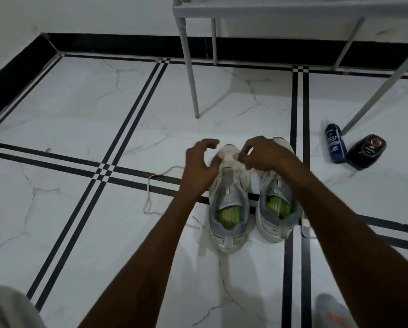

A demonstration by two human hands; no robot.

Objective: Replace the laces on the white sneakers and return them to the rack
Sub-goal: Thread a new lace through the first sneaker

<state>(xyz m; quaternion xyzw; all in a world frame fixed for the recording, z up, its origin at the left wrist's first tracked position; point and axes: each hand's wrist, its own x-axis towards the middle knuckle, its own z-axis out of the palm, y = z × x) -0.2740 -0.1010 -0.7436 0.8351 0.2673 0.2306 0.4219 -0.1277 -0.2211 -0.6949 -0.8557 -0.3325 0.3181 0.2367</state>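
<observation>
A pair of white sneakers with grey collars and green insoles (252, 197) is being kept side by side on the white marble-patterned tiled floor with black stripes (80, 102), toes pointing away from the person. The eyelets that are visible on both shoes are showing no lace, so the old laces appear to be out already. One loose white lace (148, 192) is lying on the floor just left of the pair. Re-threading and the return to the white metal rack (245, 10) are judged to be outstanding.

The left hand (200, 162) is being held over the toe of the left shoe, fingers spread and curved, thumb touching the toe. The right hand (262, 153) is being curled over the same toe area, fingertips pinched; whether a lace end is being gripped cannot be told.
</observation>
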